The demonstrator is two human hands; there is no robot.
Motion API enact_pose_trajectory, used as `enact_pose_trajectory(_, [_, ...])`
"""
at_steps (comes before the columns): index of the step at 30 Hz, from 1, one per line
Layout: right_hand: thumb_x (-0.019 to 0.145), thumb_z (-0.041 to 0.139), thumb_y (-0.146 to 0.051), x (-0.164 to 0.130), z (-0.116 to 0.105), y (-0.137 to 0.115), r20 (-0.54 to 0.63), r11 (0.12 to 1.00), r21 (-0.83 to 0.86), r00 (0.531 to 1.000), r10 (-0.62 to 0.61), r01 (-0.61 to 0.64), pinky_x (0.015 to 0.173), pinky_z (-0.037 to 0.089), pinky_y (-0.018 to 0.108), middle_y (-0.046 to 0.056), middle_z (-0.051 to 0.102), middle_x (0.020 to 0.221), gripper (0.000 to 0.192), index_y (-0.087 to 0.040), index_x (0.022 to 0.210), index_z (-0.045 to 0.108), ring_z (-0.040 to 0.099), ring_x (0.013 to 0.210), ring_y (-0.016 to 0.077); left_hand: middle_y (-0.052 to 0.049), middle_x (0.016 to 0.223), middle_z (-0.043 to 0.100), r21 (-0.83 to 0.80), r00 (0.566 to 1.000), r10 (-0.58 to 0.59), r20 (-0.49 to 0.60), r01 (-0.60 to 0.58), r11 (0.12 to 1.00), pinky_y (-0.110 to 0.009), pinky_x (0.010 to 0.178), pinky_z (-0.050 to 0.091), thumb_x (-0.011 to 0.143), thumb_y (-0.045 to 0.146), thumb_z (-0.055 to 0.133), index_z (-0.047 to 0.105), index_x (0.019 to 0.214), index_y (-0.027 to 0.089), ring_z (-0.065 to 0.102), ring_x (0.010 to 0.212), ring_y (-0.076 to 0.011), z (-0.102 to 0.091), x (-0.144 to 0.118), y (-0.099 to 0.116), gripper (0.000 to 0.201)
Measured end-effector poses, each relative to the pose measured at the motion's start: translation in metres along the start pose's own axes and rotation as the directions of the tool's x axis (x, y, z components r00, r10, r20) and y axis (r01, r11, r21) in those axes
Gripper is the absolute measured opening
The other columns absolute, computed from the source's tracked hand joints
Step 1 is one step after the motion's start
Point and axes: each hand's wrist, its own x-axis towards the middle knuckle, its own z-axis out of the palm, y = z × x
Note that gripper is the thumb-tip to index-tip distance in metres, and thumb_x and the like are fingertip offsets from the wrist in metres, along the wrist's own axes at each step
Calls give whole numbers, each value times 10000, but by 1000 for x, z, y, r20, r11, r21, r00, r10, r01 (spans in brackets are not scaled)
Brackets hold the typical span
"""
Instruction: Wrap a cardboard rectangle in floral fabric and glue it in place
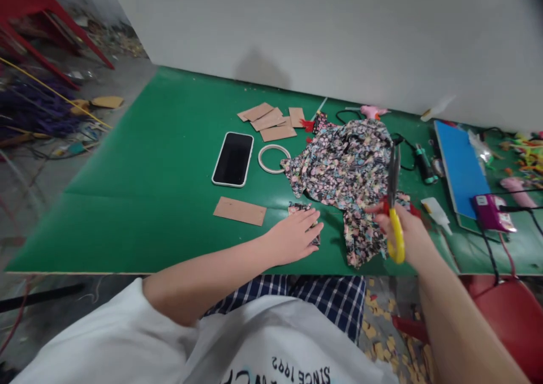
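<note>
My left hand [297, 237] lies flat with fingers stretched over a small piece of floral fabric [300, 207], covering most of it. My right hand [405, 234] is closed around the scissors [396, 234], which have yellow and red handles and blades pointing away from me. Beneath and beyond the scissors spreads a larger crumpled floral cloth [343, 163] with a dark ground. To the left of my left hand lies a flat strip of brown cardboard [240, 211].
A phone [233, 159], a pale ring [274, 159] and several cardboard pieces [271, 121] lie on the green table [139, 175]. At right are a blue board [460, 166], a purple box [494, 213] with cables, a green-handled tool [425, 164] and a pink glue gun [373, 111]. A pale wall stands behind.
</note>
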Motion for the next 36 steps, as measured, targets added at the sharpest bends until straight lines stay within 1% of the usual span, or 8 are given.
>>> enact_pose_trajectory(1, [817, 366, -551, -10, 9, 0, -66, 990, 111, 993, 95, -87, 647, 499, 409, 46, 671, 847, 238, -379, 951, 461, 647, 740, 275, -162, 1392, 406, -2, 1000, 11, -12, -11, 1000, -391, 1097, 276, 883, 408, 483, 457, 1298, 96, 338, 1319, -277, 0, 0, 0, 520])
enact_pose_trajectory(3, [746, 485, -570, -22, 27, -3, -46, 986, 106, 990, 132, -127, 665, 498, 422, 63, 669, 869, 290, -351, 934, 454, 650, 775, 302, -160, 1374, 430, -3, 999, 28, -32, -28, 1000, -387, 1095, 293, 888, 381, 476, 480, 1274, 94, 359, 1307, -270, -1, 1, 1, 482])
enact_pose_trajectory(6, [796, 446, -484, -20, 44, -11, -4, 998, 56, 1000, 12, -12, 688, 492, 374, 89, 661, 913, 266, -297, 985, 456, 648, 851, 275, -161, 1346, 460, 6, 998, 54, -32, -53, 999, -396, 1080, 328, 904, 324, 441, 503, 1249, 111, 374, 1298, -266, -4, 2, 2, 410])
enact_pose_trajectory(9, [817, 469, -423, 1, 48, -17, 3, 995, -7, 995, -97, 97, 668, 475, 323, 89, 660, 895, 222, -250, 956, 473, 645, 858, 246, -148, 1346, 462, 18, 997, 77, -26, -77, 997, -411, 1065, 354, 915, 290, 407, 492, 1262, 138, 389, 1288, -262, -6, 1, 3, 388])
enact_pose_trajectory(16, [805, 541, -442, 78, 44, -27, -144, 996, -19, 985, -91, 89, 800, 439, 301, 149, 634, 1060, 349, -160, 1008, 505, 602, 991, 245, -150, 1357, 452, 64, 996, 86, -17, -84, 994, -430, 1064, 360, 916, 253, 397, 498, 1265, 138, 371, 1303, -257, -6, 5, 6, 382])
enact_pose_trajectory(22, [800, 538, -471, 121, 43, -21, -225, 994, -32, 968, -111, 106, 850, 422, 327, 177, 623, 1089, 432, -118, 1049, 518, 585, 1023, 272, -154, 1412, 382, 58, 994, 99, 52, -102, 993, -458, 1087, 292, 924, 341, 385, 448, 1318, 160, 299, 1341, -269, -5, 31, 9, 438])
enact_pose_trajectory(31, [815, 493, -437, 174, 43, 2, -314, 997, 43, 947, 68, -57, 820, 441, 339, 166, 654, 1035, 400, -124, 1065, 516, 619, 959, 269, -131, 1459, 310, 139, 1000, -11, 7, 10, 990, -509, 1080, 216, 881, 551, 382, 376, 1370, 231, 253, 1356, -301, 10, 70, 13, 585])
enact_pose_trajectory(36, [768, 520, -472, 196, 40, 9, -364, 987, 115, 919, 150, -115, 792, 455, 370, 175, 662, 1003, 473, -106, 1068, 527, 627, 916, 292, -115, 1473, 284, 161, 995, -102, -20, 104, 981, -650, 1030, 155, 820, 675, 356, 328, 1390, 282, 222, 1350, -374, 15, 84, 15, 693])
